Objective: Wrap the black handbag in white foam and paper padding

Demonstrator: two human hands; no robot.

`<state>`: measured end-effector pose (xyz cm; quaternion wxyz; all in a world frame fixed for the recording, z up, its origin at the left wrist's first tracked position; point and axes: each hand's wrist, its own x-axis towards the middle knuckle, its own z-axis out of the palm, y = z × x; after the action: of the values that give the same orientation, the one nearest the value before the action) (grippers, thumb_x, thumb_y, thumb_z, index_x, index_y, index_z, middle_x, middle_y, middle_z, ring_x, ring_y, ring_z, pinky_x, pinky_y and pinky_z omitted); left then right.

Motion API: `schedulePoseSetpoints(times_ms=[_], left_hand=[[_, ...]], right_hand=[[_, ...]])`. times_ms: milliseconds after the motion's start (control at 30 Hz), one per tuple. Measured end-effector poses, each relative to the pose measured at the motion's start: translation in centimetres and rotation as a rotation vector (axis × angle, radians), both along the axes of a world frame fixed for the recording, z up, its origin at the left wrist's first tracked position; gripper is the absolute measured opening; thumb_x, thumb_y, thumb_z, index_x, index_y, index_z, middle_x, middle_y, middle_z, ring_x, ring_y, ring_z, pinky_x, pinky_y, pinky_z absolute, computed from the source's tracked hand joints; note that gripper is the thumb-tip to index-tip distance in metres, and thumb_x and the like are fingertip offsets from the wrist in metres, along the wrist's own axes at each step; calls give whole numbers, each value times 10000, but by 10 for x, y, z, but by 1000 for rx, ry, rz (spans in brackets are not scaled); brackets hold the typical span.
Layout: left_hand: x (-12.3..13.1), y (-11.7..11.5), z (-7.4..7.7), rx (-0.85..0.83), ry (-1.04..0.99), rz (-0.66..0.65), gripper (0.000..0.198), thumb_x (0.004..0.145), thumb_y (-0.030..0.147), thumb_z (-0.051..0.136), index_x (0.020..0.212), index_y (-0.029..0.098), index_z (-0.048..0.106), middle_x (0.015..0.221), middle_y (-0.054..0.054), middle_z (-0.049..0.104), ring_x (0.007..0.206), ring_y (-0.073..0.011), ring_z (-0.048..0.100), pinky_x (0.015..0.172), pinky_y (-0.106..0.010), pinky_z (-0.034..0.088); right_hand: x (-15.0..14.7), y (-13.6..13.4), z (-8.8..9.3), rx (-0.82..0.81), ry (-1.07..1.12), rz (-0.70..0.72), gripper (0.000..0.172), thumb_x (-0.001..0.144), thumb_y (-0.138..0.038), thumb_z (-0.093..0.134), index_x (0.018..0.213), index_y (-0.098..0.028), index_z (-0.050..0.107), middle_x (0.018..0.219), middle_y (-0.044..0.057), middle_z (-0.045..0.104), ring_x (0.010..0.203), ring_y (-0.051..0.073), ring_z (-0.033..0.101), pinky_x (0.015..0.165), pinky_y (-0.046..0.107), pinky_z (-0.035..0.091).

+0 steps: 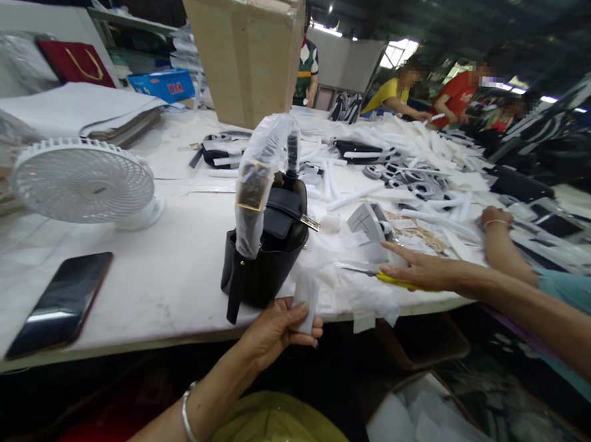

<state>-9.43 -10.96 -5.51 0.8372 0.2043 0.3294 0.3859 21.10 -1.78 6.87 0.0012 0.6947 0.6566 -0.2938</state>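
A small black handbag (268, 259) stands near the table's front edge, its handle wrapped in clear plastic (258, 179). Just in front of it, my left hand (276, 330), a silver bangle on the wrist, pinches a small white paper packet (305, 301) between thumb and fingers. My right hand (420, 270) reaches in from the right and lies with fingers stretched over yellow-handled scissors (395, 279) on crumpled white wrapping paper (352, 284).
On the white table (171, 287), a black phone (63, 303) lies front left and a white fan (85, 181) behind it. A cardboard box (243, 51) stands at the back. White strips and black bag parts (418, 182) cover the right. A co-worker's hand (496, 220) rests there; other people work beyond.
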Motion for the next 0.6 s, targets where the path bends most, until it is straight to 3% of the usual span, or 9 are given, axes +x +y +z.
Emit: schedulePoseSetpoints(times_ms=[67, 167, 267, 333, 400, 500, 600], left_hand=[[4, 1, 0, -72, -62, 14, 332, 710, 332, 857, 810, 84, 661, 737, -93, 726, 643, -169, 715, 520, -188, 591], [7, 4, 3, -222, -130, 44, 197, 805, 233, 775, 781, 79, 655, 697, -79, 713, 587, -156, 702, 482, -181, 576], [10, 9, 8, -396, -182, 72, 143, 899, 168, 650, 802, 63, 654, 706, -80, 710, 574, -147, 699, 499, -186, 579], [14, 12, 13, -494, -205, 113, 164, 943, 167, 581, 837, 62, 649, 730, -80, 713, 583, -146, 704, 510, -194, 585], [21, 16, 18, -542, -206, 188, 168, 966, 174, 542, 870, 74, 636, 759, -74, 715, 611, -150, 714, 517, -201, 591], [32, 20, 22, -535, -179, 313, 92, 958, 164, 559, 936, 95, 615, 828, -71, 724, 690, -164, 733, 556, -221, 610], [41, 21, 23, -493, -154, 367, 101, 914, 144, 624, 1004, 104, 601, 949, -104, 726, 795, -206, 745, 616, -265, 630]], right_hand=[[0, -5, 6, -78, 121, -109, 1000, 679, -599, 722, 1512, -156, 390, 1172, 192, 699, 1000, 359, 672, 857, 473, 521], [5, -19, 17, -180, 312, -152, 911, 677, -498, 726, 1492, -222, 430, 1238, 154, 679, 1006, 300, 665, 822, 368, 513], [18, -37, 14, -302, 479, -197, 1004, 683, -407, 713, 1560, -270, 244, 1091, 122, 738, 835, 234, 683, 681, 304, 489], [26, -49, 1, -337, 406, -175, 1134, 662, -394, 734, 1583, -231, 94, 856, 88, 755, 644, 216, 651, 568, 297, 441], [31, -59, -13, -310, 217, -80, 1207, 609, -362, 783, 1583, -190, 91, 727, 61, 728, 571, 225, 626, 549, 310, 427], [33, -70, -20, -228, 27, 39, 1237, 521, -252, 848, 1572, -225, 196, 953, 128, 753, 841, 288, 703, 768, 342, 493], [36, -73, -6, -244, 32, 80, 1252, 488, -218, 875, 1563, -287, 237, 1165, 152, 710, 1094, 327, 655, 963, 377, 452]])
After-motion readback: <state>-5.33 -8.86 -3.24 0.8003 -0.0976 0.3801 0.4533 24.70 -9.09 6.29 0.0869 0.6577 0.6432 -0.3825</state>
